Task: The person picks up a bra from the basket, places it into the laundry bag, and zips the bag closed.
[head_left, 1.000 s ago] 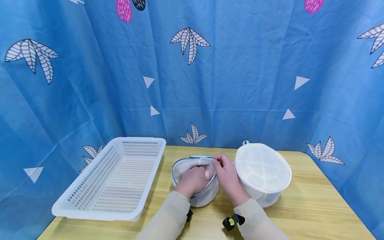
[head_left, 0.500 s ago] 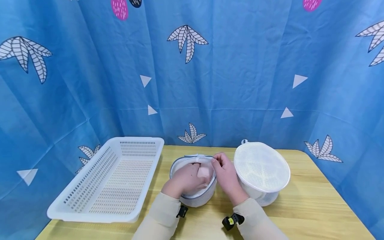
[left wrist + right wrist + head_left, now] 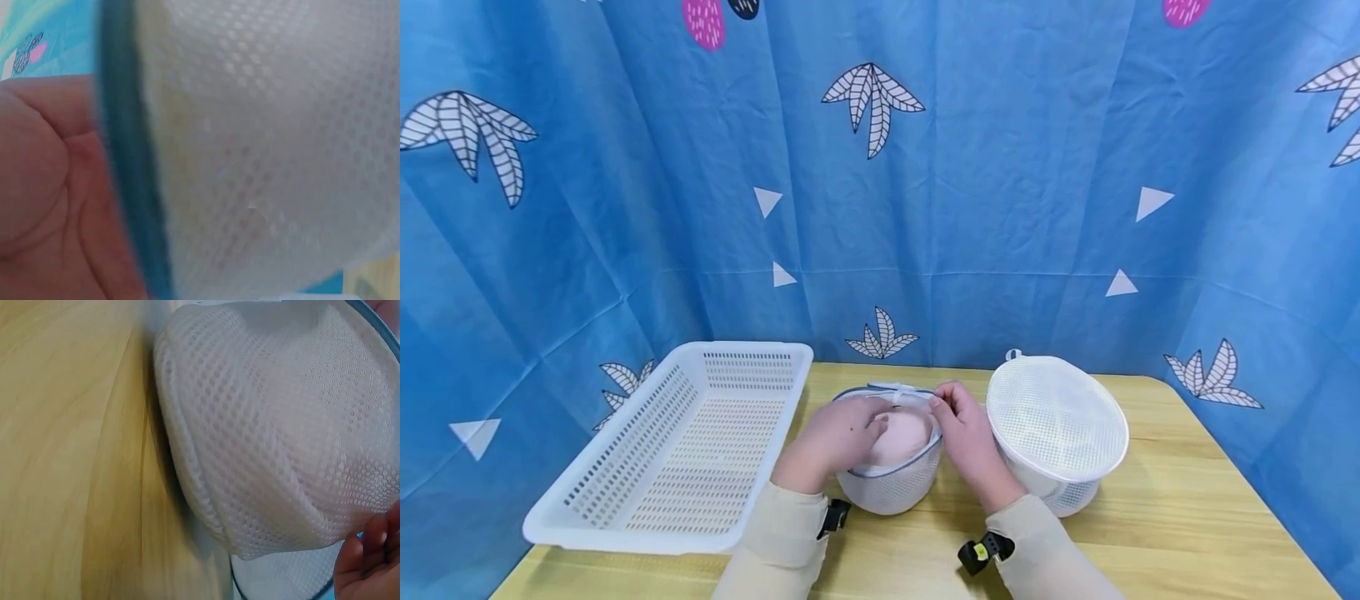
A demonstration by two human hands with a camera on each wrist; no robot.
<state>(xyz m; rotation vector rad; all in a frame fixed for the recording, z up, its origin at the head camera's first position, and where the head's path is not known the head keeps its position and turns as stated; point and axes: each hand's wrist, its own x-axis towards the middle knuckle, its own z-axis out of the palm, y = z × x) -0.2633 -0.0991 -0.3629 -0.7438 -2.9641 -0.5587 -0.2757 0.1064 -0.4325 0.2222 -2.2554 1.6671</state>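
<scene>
A white mesh laundry bag [image 3: 891, 492] with a blue-grey zipper edge stands on the table, its mouth unzipped. Inside lies a smooth pale pink, rounded cloth piece [image 3: 904, 436]. My left hand [image 3: 835, 437] reaches over the bag's left rim, its fingertips against the pink piece. The left wrist view shows its palm [image 3: 37, 181] beside the zipper edge; the fingers are hidden behind the mesh. My right hand [image 3: 966, 433] pinches the bag's right rim between thumb and fingers. In the right wrist view its fingers [image 3: 375, 540] sit at the mesh edge.
A white perforated plastic basket [image 3: 760, 492] stands on the left of the wooden table [image 3: 1187, 500]. Close to my right hand is a second, round white mesh bag [image 3: 1056, 417] with a small loop on top. A blue patterned curtain [image 3: 1000, 208] surrounds the table.
My left hand has drawn back leftward from deep inside the bag to its left rim, uncovering more of the pink piece. The bag stands rounder and fuller. My right hand keeps its place.
</scene>
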